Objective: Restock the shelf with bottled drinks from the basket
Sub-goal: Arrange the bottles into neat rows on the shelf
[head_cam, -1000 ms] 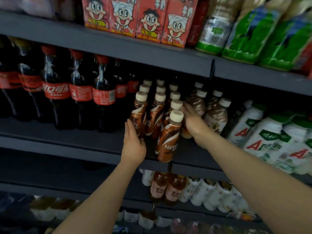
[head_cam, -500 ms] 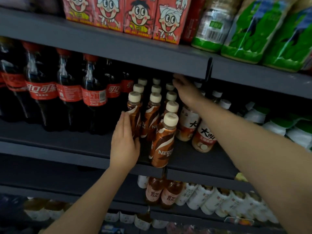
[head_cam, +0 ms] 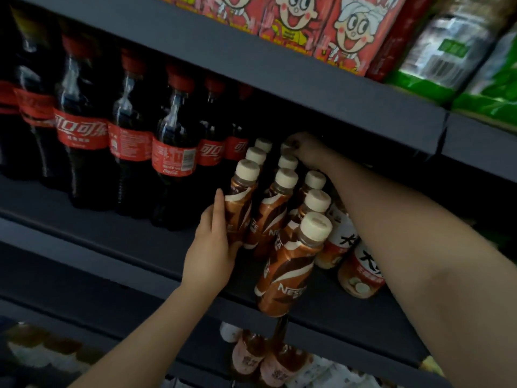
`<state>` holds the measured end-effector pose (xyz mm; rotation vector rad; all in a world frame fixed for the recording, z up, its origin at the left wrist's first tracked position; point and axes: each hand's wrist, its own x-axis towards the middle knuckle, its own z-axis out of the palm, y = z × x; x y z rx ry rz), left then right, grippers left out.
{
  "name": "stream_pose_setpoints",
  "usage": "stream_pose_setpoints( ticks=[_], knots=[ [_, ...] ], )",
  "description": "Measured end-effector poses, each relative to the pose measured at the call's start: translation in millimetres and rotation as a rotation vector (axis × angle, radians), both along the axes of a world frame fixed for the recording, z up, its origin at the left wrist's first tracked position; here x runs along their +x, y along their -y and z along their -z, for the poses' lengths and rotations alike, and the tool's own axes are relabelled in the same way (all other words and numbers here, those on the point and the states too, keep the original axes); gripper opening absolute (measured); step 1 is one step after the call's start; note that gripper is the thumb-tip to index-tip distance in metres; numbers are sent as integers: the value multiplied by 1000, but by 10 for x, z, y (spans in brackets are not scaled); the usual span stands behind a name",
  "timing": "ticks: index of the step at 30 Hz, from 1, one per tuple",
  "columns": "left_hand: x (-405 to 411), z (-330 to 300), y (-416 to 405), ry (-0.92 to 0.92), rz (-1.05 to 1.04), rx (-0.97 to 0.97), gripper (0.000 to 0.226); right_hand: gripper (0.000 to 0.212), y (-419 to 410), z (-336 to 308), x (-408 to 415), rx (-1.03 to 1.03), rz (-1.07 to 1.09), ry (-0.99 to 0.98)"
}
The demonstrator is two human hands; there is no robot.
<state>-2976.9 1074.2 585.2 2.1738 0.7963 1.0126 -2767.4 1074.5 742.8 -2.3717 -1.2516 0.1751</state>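
Observation:
Several brown Nescafe coffee bottles with cream caps stand in rows on the dark middle shelf [head_cam: 140, 242]. The nearest one [head_cam: 291, 270] stands at the shelf's front edge. My left hand [head_cam: 212, 247] wraps around the left front coffee bottle [head_cam: 240, 203], palm against its side. My right hand [head_cam: 305, 149] reaches deep over the rows and rests its fingers on the cap of a rear coffee bottle [head_cam: 285, 147], close under the upper shelf. No basket is in view.
Tall cola bottles [head_cam: 173, 152] fill the shelf to the left. Two white-labelled drink bottles [head_cam: 361, 273] stand right of the coffee rows under my right forearm. Red cartoon cartons [head_cam: 347, 32] and green packs sit above. Pink-labelled bottles [head_cam: 251, 357] fill the shelf below.
My right hand has moved from the bottles on the right up and back to a rear coffee bottle's cap. My left hand has stayed against the left front bottle. The view has come closer.

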Motion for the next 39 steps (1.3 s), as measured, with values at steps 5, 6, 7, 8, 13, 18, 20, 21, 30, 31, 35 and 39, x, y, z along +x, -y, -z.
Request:
stream_pose_setpoints(
  ticks=[5,6,7,8,13,18,20,21,30,31,35,39],
  knots=[
    [19,16,10,14,-17,14,97,26,65,6,-37,5,-9,64],
    [15,10,13,14,-23,5,97,27,87,1,-61,10,-10,63],
    [10,4,13,13,-28,-3,95,28,101,0,-76,18,-7,57],
    [7,-3,15,12,-33,-8,95,28,115,3,-93,20,-2,47],
    [-41,-80,65,-45,7,-49,99,41,230,-25,-168,44,1,0],
    [-217,-46,298,107,-31,143,59,33,519,-79,-309,197,50,-10],
    [-340,-35,474,121,99,67,50,27,740,-28,-398,270,81,139],
    [-385,-25,577,98,188,-39,51,25,862,10,-455,300,82,179],
    [-292,32,997,-104,136,-151,70,8,1604,186,-963,400,-60,-181],
    [-274,23,1019,-115,126,-144,69,22,1635,220,-997,354,-78,-164],
    [-186,22,1121,-144,110,-126,68,48,1658,359,-1031,311,-116,36],
    [-151,58,1201,-109,76,-127,65,42,1640,394,-1042,384,-87,37]
  ],
)
